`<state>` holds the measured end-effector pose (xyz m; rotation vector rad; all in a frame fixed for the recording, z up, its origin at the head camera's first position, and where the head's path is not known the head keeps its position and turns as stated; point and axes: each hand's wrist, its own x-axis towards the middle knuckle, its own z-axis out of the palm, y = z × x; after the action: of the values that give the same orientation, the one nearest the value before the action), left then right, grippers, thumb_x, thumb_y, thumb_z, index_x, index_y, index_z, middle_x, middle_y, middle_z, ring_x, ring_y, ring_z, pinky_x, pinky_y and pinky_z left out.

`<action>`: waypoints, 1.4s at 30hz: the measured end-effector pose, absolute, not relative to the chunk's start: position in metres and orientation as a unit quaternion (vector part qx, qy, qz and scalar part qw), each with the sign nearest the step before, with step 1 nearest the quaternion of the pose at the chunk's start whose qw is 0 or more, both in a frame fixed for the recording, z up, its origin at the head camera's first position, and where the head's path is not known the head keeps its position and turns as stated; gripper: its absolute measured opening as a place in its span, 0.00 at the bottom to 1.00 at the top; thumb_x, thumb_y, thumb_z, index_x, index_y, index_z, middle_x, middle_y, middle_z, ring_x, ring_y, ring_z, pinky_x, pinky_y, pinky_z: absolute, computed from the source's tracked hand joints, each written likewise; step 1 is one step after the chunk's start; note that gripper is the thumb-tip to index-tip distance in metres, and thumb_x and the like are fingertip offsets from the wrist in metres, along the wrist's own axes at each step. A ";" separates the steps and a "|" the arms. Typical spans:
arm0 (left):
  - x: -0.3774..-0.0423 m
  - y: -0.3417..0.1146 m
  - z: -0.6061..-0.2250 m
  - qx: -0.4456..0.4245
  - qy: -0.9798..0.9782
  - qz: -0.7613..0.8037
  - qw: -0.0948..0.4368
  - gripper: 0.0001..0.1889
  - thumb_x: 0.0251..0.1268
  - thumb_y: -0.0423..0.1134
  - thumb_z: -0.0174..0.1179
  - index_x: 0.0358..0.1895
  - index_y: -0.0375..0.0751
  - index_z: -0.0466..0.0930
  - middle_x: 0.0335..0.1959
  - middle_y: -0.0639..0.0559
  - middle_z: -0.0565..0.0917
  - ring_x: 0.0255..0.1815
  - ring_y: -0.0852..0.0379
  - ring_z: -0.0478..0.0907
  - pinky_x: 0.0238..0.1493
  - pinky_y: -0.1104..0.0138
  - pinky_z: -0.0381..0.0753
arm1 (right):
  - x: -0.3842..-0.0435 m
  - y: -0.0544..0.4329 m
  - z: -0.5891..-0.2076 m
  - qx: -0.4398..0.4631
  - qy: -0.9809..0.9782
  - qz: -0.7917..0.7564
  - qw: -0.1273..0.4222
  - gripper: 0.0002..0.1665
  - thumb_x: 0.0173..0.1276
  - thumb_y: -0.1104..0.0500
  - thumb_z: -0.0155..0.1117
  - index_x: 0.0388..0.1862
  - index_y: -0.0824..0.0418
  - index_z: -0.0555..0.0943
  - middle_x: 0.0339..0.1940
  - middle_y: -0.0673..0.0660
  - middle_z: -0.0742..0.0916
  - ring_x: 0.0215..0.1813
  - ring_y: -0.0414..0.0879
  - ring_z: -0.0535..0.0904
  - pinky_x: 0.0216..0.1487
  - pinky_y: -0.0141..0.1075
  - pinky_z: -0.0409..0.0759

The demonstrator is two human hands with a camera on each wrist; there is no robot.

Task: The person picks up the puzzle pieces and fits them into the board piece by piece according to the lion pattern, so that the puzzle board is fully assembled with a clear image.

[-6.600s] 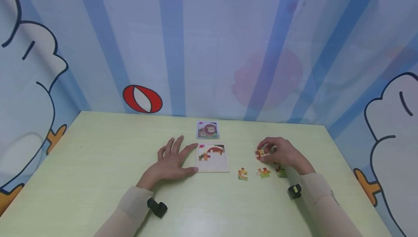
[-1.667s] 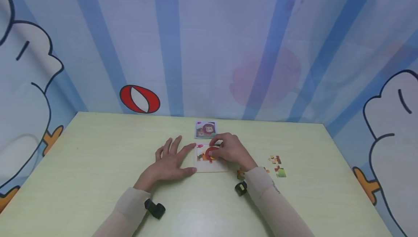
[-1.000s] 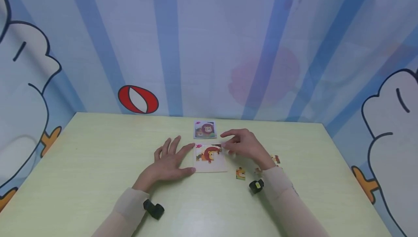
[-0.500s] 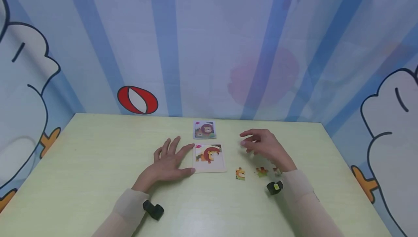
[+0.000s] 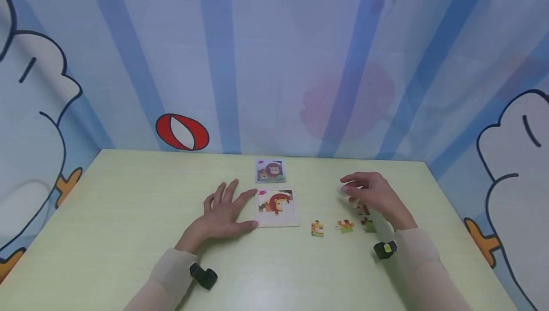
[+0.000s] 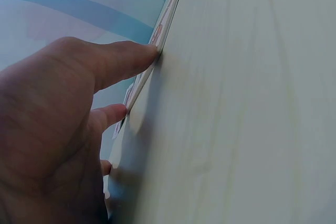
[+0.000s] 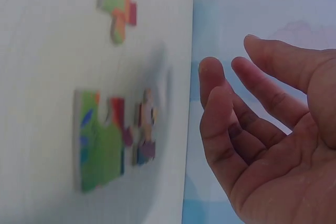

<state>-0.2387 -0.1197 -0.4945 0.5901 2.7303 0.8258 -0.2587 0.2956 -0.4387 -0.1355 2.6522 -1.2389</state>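
A white puzzle board lies at the middle of the table, its upper part filled with joined pieces showing a lion's head. My left hand is spread flat beside it; thumb and index fingertips touch the board's left edge, as the left wrist view also shows. Over the loose pieces at the right hovers my right hand, fingers loosely bent with nothing between them. Beneath and near it are a green-cornered puzzle piece and a brown-and-cream piece. An orange-and-green piece and a yellow-orange piece lie further left.
Just behind the board lies a small lion picture card. A pale wooden table carries everything. At its back edge hangs a blue striped cloth with printed cartoon shapes.
My right hand picked up a puzzle piece, set it into the board at the lion's face, let go and moved back right over the loose pieces. The left hand stayed at the board's edge.
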 end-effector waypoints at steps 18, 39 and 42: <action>-0.239 -0.118 -0.490 0.199 0.933 0.276 0.115 0.45 0.69 0.63 0.64 0.86 0.56 0.59 0.90 0.34 0.42 0.89 0.24 0.32 0.78 0.23 0.37 | -0.230 0.357 -0.459 -0.011 0.919 -0.380 0.105 0.24 0.78 0.54 0.68 0.68 0.62 0.84 0.57 0.64 0.89 0.45 0.45 0.85 0.40 0.38 0.84; -0.239 -0.118 -0.492 0.191 0.938 0.263 0.123 0.44 0.70 0.62 0.64 0.86 0.58 0.58 0.91 0.35 0.41 0.90 0.26 0.30 0.80 0.24 0.36 | -0.231 0.355 -0.469 -0.048 0.932 -0.343 0.104 0.17 0.74 0.55 0.74 0.59 0.56 0.89 0.51 0.60 0.85 0.44 0.49 0.77 0.39 0.37 0.78; -0.238 -0.118 -0.493 0.191 0.937 0.265 0.123 0.45 0.69 0.62 0.64 0.86 0.58 0.58 0.91 0.35 0.40 0.90 0.27 0.30 0.80 0.25 0.35 | -0.229 0.354 -0.470 -0.054 0.932 -0.346 0.093 0.15 0.74 0.55 0.74 0.56 0.56 0.88 0.49 0.60 0.85 0.43 0.48 0.78 0.39 0.37 0.77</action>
<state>-0.2385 -0.1179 -0.4935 0.5580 2.7335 0.7733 -0.2294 0.3543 -0.4696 -0.1606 2.7667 -1.0265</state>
